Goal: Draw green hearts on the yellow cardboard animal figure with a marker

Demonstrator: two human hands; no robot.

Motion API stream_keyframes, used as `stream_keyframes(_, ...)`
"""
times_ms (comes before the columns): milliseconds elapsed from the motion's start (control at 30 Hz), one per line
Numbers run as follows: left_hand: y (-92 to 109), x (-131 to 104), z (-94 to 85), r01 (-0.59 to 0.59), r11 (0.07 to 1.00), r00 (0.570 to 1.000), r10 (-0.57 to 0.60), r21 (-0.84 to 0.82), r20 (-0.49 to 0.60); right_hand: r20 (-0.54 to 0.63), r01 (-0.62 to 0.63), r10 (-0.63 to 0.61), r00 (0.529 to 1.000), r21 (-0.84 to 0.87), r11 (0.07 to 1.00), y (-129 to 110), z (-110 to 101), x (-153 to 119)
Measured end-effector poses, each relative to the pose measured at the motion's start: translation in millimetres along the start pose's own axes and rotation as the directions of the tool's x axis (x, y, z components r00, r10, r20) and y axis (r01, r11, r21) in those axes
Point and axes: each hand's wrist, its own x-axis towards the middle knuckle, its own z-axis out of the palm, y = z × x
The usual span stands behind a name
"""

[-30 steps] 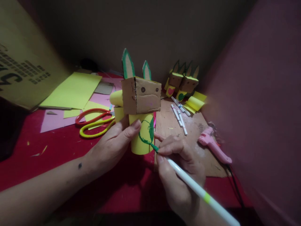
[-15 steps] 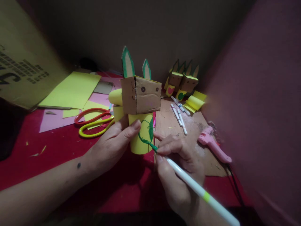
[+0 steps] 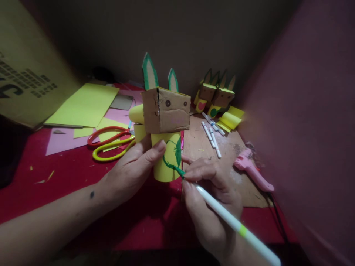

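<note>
The right hand pinches a marker, which slants up and left to meet the lower edge of a green outline. The outline is on an upright yellow paper tube, below a cardboard head; the left hand clasps the tube's left side.
</note>
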Motion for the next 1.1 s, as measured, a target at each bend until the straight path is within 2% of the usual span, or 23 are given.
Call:
stream_keyframes(467,0.0,-0.5,2.8,0.047,0.997,0.999,-0.048,-0.056,-0.020,-0.025,-0.011,0.011,1.000,-0.007,1.000,1.7,-0.1,-1.1)
stream_keyframes(600,-0.4,-2.0,3.0,0.033,0.998,0.999,-0.034,-0.057,-0.018,-0.016,-0.047,0.047,0.999,-0.014,0.999,0.4,-2.6,-1.4)
stream_keyframes(900,-1.9,-0.4,1.5,0.028,0.999,0.999,-0.028,-0.021,-0.021,-0.027,-0.006,0.007,1.000,0.038,0.999,2.6,-0.5,-1.1)
stream_keyframes(1100,-0.2,-0.7,3.6,0.029,0.997,1.000,-0.030,-0.068,-0.009,-0.022,-0.041,0.042,0.999,0.012,0.999,1.2,-1.0,-2.7)
